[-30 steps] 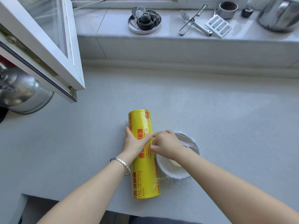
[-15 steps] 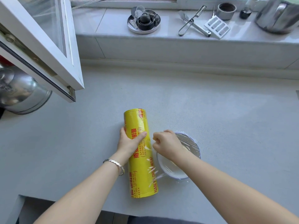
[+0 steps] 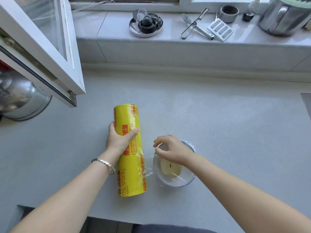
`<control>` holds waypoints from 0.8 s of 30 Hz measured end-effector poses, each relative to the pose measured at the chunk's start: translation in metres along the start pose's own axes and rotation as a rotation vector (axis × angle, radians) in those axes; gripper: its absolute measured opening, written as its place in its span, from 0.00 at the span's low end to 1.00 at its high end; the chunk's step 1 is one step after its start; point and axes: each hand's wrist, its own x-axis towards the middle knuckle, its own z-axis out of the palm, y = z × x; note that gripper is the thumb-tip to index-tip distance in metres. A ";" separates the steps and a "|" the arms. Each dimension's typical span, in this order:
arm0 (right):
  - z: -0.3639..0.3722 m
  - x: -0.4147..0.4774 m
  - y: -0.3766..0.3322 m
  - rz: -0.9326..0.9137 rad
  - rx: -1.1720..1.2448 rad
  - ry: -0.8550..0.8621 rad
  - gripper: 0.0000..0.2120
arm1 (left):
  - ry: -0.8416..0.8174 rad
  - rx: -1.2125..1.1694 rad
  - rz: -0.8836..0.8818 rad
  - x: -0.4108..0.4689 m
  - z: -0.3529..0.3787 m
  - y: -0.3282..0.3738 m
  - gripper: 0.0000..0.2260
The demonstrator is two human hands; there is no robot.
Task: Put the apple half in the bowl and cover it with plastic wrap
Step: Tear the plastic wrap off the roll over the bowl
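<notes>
Since the earlier frames the roll of plastic wrap point(image 3: 130, 148) has shifted away from the bowl point(image 3: 175, 181), opening a gap of bare desk point(image 3: 218, 123) between them, and the right hand point(image 3: 171, 149) has let go of the roll's side and drawn back over the bowl. The left hand point(image 3: 118, 138) grips the yellow roll around its upper half, thumb across the printed face and fingers wrapped behind; a silver bracelet point(image 3: 105, 163) sits on that wrist. The roll lies lengthwise, its far end toward 12 o'clock, its near end toward 6 o'clock.

At 3 o'clock from the roll stands the white bowl with the apple half point(image 3: 170, 168) inside, cut face up. Clear film point(image 3: 178, 178) is stretched over the bowl's mouth, and a crinkled strip of it runs from the bowl's 9 o'clock edge to the roll. The right hand hovers over the bowl's 11 o'clock rim, fingers loosely curled and narrowly parted; whether they pinch the film cannot be told.

Toward 12 o'clock, the windowsill point(image 3: 117, 24) carries a round metal tray point(image 3: 146, 25) of small items, tongs point(image 3: 193, 24), a grater point(image 3: 220, 30) and a steel pot point(image 3: 284, 17).
</notes>
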 end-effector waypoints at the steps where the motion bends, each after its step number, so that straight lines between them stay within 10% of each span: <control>1: -0.001 0.000 -0.006 -0.012 -0.025 -0.031 0.14 | -0.002 0.046 0.039 -0.001 0.001 0.002 0.39; 8: 0.019 0.008 -0.028 -0.016 -0.173 -0.218 0.17 | 0.034 0.186 0.136 0.000 -0.002 0.023 0.44; 24: 0.019 -0.024 -0.002 -0.244 -0.330 0.032 0.26 | 0.261 0.216 -0.059 0.008 -0.014 0.035 0.45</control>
